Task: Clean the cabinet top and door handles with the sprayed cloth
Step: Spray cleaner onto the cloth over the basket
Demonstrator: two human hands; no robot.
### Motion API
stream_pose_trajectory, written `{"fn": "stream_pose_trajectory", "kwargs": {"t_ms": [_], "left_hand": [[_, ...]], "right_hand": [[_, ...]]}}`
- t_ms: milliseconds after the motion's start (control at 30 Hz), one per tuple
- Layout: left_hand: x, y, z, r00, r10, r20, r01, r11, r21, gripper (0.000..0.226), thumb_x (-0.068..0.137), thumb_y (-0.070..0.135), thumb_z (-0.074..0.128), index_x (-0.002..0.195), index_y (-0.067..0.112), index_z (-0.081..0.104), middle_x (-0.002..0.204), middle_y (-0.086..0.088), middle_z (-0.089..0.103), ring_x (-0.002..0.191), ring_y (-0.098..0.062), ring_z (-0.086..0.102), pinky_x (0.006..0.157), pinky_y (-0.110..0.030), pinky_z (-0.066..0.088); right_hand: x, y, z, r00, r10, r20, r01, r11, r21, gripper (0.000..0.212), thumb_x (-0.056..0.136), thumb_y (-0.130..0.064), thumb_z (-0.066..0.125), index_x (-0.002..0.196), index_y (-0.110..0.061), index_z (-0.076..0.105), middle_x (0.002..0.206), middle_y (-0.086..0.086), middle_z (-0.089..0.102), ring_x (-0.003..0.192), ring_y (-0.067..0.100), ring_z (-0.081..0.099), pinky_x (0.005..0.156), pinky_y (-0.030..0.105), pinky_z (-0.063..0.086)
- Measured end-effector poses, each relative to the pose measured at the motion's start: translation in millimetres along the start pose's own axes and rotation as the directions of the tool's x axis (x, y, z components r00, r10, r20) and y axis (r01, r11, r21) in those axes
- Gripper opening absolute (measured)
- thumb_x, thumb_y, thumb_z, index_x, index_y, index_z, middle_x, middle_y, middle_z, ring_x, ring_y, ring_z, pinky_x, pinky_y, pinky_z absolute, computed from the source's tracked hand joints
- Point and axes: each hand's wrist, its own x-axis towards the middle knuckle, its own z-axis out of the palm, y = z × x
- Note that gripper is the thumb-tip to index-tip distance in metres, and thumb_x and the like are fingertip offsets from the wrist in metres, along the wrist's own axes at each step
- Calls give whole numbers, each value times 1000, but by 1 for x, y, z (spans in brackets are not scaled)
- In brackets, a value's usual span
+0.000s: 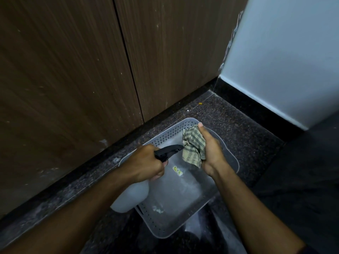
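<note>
- Ahead of me, filling most of the view, stand the brown cabinet doors (73,70), with a pale wall (293,61) to their right and a speckled dark floor (229,116) below; no handles or cabinet top are in sight.
- On the floor sits a grey perforated basket (183,222), just beside the cabinet's dark plinth.
- My left hand (146,164) is wrapped round the neck of a white spray bottle (131,197), fingers at its black trigger (167,150), the nozzle almost touching the cloth.
- My right hand (211,151) clutches the checked cloth (193,145), bunched, above the basket.
- I judge this to be the wetting step: the cloth is being sprayed, wiping not yet begun.
- Next I'd need to put the bottle down (the basket looks the natural place), then raise the cloth to the cabinet top, which means looking up.
- A small yellow-and-white sticker (177,171) lies on the basket floor; its print is too small to read.
</note>
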Motion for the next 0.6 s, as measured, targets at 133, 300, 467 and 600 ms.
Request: {"fn": "stream_pose_trajectory", "kwargs": {"t_ms": [133, 300, 467, 600], "left_hand": [[-3, -1, -3, 999, -3, 40, 5, 998, -58, 23, 46, 6, 53, 65, 10, 66, 50, -4, 54, 47, -20, 49, 48, -22, 36], [-5, 3, 0, 1000, 11, -12, -11, 1000, 19, 22, 46, 12, 54, 63, 0, 61, 47, -1, 50, 43, -15, 45, 41, -17, 31], [-5, 7, -2, 999, -13, -47, 8, 993, -117, 19, 57, -7, 55, 64, 8, 63, 55, -7, 53, 48, -18, 48, 46, -22, 36], [-6, 15, -3, 999, -3, -35, 2, 999, -34, 10, 57, -5, 57, 57, 5, 56, 51, -5, 48, 45, -16, 43, 46, -20, 33]], "right_hand": [[4, 2, -2, 1000, -4, 10, 4, 1000, 9, 57, 79, -54, 74, 108, -5, 74, 109, 19, 74, 104, 35, 70, 95, 56, 54], [3, 2, -2, 1000, -4, 16, 4, 1000, 29, 63, 73, -55, 78, 112, -5, 72, 111, 20, 73, 106, 37, 69, 95, 57, 54], [2, -1, 2, 999, -4, 37, 4, 1000, -4, 75, 62, -63, 80, 113, -8, 72, 113, 18, 73, 106, 35, 69, 97, 55, 53], [-2, 1, 2, 1000, -7, 29, 7, 1000, 14, 56, 81, -50, 73, 113, -4, 71, 112, 21, 72, 107, 38, 68, 93, 55, 55]]}}
